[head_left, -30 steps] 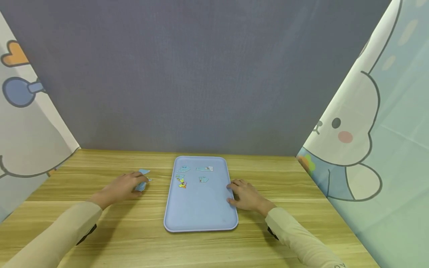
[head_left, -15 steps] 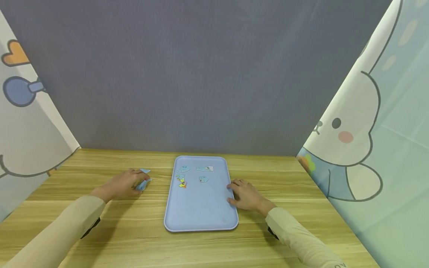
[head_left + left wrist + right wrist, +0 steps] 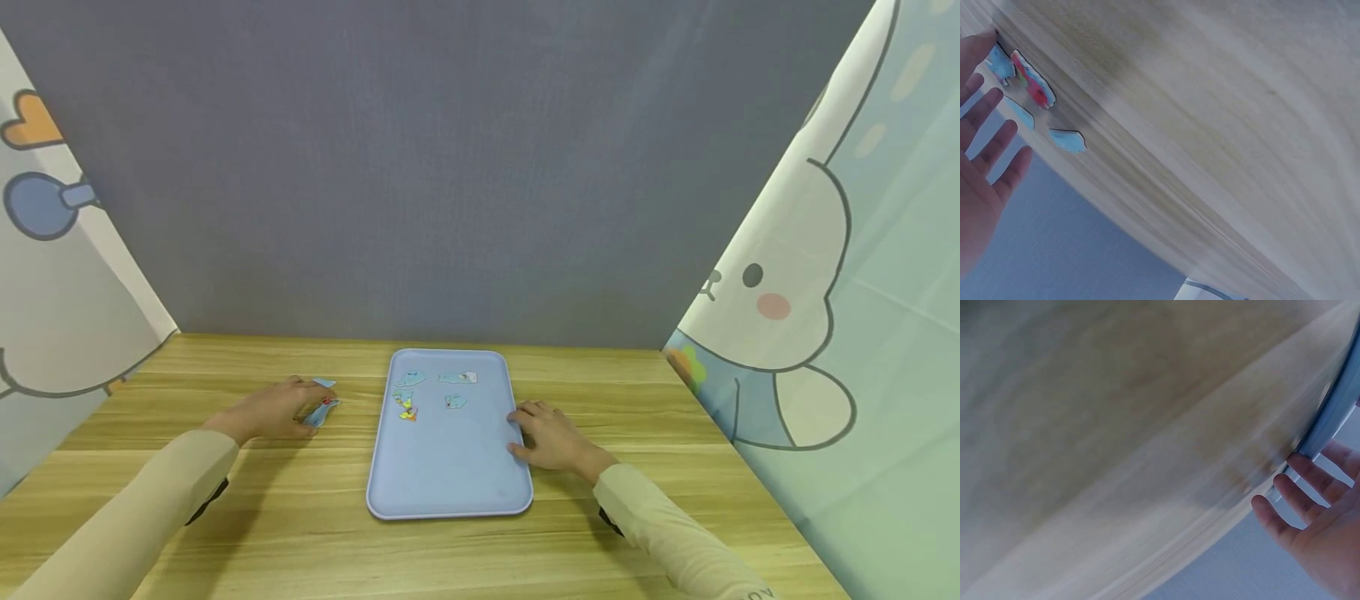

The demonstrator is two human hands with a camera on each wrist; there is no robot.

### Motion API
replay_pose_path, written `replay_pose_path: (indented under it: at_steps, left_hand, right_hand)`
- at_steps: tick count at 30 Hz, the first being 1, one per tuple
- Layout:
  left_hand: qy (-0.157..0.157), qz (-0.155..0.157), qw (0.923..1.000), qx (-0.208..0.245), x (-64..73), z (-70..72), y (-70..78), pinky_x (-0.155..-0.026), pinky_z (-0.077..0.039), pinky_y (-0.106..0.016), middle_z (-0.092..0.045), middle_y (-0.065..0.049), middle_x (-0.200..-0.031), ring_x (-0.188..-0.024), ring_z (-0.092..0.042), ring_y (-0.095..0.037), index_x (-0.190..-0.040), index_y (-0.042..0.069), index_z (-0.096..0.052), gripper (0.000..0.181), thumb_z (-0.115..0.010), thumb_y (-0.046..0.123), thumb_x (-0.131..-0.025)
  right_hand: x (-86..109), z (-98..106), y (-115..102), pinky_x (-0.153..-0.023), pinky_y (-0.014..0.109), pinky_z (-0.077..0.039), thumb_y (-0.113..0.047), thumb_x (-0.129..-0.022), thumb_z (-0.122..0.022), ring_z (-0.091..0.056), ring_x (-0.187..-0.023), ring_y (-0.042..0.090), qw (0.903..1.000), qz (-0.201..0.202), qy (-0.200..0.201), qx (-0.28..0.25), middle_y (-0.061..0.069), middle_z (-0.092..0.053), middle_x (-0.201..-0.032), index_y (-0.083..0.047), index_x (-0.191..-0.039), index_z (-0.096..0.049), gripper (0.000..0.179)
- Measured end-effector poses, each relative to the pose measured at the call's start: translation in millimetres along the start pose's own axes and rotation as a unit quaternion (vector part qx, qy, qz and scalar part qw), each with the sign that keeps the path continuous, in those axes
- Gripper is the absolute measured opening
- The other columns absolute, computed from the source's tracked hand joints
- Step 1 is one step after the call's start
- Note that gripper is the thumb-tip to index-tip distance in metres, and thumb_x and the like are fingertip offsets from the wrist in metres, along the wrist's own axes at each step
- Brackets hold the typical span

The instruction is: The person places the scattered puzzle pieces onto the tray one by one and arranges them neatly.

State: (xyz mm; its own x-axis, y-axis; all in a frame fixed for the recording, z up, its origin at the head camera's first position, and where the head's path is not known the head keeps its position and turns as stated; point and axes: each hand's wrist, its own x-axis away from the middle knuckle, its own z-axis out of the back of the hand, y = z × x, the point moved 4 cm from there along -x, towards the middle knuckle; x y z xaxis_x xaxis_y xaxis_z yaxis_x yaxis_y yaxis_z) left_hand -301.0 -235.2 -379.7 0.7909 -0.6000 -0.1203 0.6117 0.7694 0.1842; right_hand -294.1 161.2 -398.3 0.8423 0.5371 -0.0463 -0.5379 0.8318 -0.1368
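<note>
My left hand (image 3: pixel 272 410) reaches over several small flat cut-out pieces on the wooden table, left of the tray. Seen from the left wrist, its fingers are spread and relaxed. The thumb tip is right beside a light-blue piece (image 3: pixel 1001 64), next to a red-patterned piece (image 3: pixel 1034 80). Two more blue pieces lie near the fingers, one (image 3: pixel 1020 114) partly behind them and one (image 3: pixel 1068 141) farther out. My right hand (image 3: pixel 553 439) rests at the right rim of a light-blue tray (image 3: pixel 450 479), fingertips on the edge, fingers loosely bent.
Inside the tray's far half lie several printed pieces, among them a light-blue one (image 3: pixel 411 379), a long one with a white end (image 3: pixel 457 378) and a yellow-marked one (image 3: pixel 406 406). A grey panel (image 3: pixel 420 183) stands behind the table, with cartoon-printed cloths (image 3: pixel 795 275) at both sides.
My left hand has shifted slightly right and away from me, and more of the pieces by its fingertips shows. The right hand and the tray stay where they were.
</note>
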Motion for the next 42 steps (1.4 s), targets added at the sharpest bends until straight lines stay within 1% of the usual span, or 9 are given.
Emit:
replay_pose_path:
  at_steps: [4,9,12,15,19,24,30,36,42]
  left_hand:
    - [-0.016,0.009,0.9998,0.006,-0.9,-0.5,-1.6,-0.082,-0.046,-0.057,-0.059,-0.017,-0.12,-0.107,-0.051,-0.043,-0.119,0.008,-0.057,0.05,-0.074,0.017,-0.072]
    - [-0.036,0.027,0.9988,0.02,-1.4,-1.5,-3.5,-0.083,-0.044,-0.059,-0.057,-0.015,-0.122,-0.111,-0.048,-0.043,-0.121,0.011,-0.056,0.051,-0.074,0.02,-0.074]
    - [-0.044,0.035,0.9981,0.025,-1.0,-2.0,-4.2,-0.083,-0.043,-0.06,-0.056,-0.015,-0.123,-0.112,-0.047,-0.043,-0.122,0.012,-0.056,0.051,-0.073,0.022,-0.075]
    - [-0.044,0.037,0.998,0.027,-0.5,-1.7,-4.3,-0.083,-0.043,-0.06,-0.057,-0.015,-0.123,-0.11,-0.047,-0.041,-0.121,0.012,-0.056,0.05,-0.073,0.023,-0.075]
    - [-0.034,0.029,0.9987,0.025,0.3,-0.3,-3.1,-0.083,-0.043,-0.059,-0.058,-0.015,-0.121,-0.106,-0.05,-0.039,-0.119,0.01,-0.057,0.048,-0.073,0.021,-0.075]
    - [-0.009,0.012,0.9998,0.016,1.1,0.7,-1.9,-0.085,-0.043,-0.059,-0.061,-0.015,-0.117,-0.102,-0.053,-0.038,-0.116,0.007,-0.059,0.046,-0.074,0.018,-0.074]
    - [0.021,-0.008,0.9997,-0.001,2.2,-0.2,-1.8,-0.088,-0.042,-0.058,-0.063,-0.013,-0.111,-0.099,-0.056,-0.036,-0.111,0.007,-0.062,0.041,-0.074,0.018,-0.073]
    - [0.039,-0.028,0.9987,-0.021,3.5,-2.6,-3.0,-0.084,-0.047,-0.052,-0.064,-0.007,-0.104,-0.097,-0.058,-0.033,-0.107,0.008,-0.063,0.039,-0.075,0.018,-0.072]
    - [0.047,-0.036,0.9977,-0.033,4.6,-2.1,-2.2,-0.078,-0.05,-0.046,-0.062,-0.003,-0.097,-0.092,-0.059,-0.028,-0.104,0.01,-0.063,0.037,-0.077,0.019,-0.071]
  right_hand:
    - [-0.3,-0.6,0.2,-0.093,0.061,-0.038,-0.041,-0.085,-0.059,-0.044,-0.122,0.032,1.0,0.0,0.0,-0.003,0.012,-0.049,-0.131,-0.012,-0.123,-0.054,0.048]
    - [-1.2,-2.1,0.7,-0.093,0.06,-0.039,-0.041,-0.085,-0.059,-0.044,-0.122,0.032,1.0,0.002,0.001,-0.003,0.012,-0.05,-0.131,-0.012,-0.123,-0.054,0.048]
    - [-1.3,-3.0,1.3,-0.093,0.06,-0.039,-0.041,-0.085,-0.059,-0.044,-0.122,0.031,1.0,0.002,0.001,-0.001,0.011,-0.05,-0.131,-0.012,-0.123,-0.054,0.048]
    - [-1.1,-3.5,1.9,-0.093,0.06,-0.039,-0.041,-0.085,-0.059,-0.044,-0.122,0.031,1.0,0.001,0.001,-0.001,0.011,-0.049,-0.131,-0.012,-0.123,-0.054,0.048]
    - [-0.9,-3.7,2.2,-0.093,0.06,-0.038,-0.041,-0.086,-0.058,-0.044,-0.123,0.032,1.0,0.001,0.0,-0.002,0.011,-0.049,-0.131,-0.012,-0.123,-0.054,0.048]
    - [-0.7,-3.6,2.6,-0.093,0.061,-0.038,-0.041,-0.086,-0.058,-0.043,-0.124,0.033,1.0,-0.001,-0.001,-0.001,0.012,-0.048,-0.132,-0.013,-0.124,-0.054,0.048]
    - [-0.2,-3.4,2.5,-0.094,0.061,-0.038,-0.041,-0.086,-0.058,-0.043,-0.124,0.034,1.0,-0.004,-0.002,-0.002,0.012,-0.048,-0.133,-0.012,-0.124,-0.054,0.048]
    - [-0.1,-3.2,2.2,-0.094,0.061,-0.038,-0.042,-0.086,-0.058,-0.043,-0.124,0.033,1.0,-0.007,-0.003,-0.002,0.012,-0.048,-0.133,-0.013,-0.124,-0.054,0.048]
    - [0.0,-3.1,1.6,-0.094,0.06,-0.038,-0.042,-0.086,-0.058,-0.043,-0.124,0.031,1.0,-0.006,-0.004,0.0,0.011,-0.048,-0.133,-0.013,-0.124,-0.053,0.049]
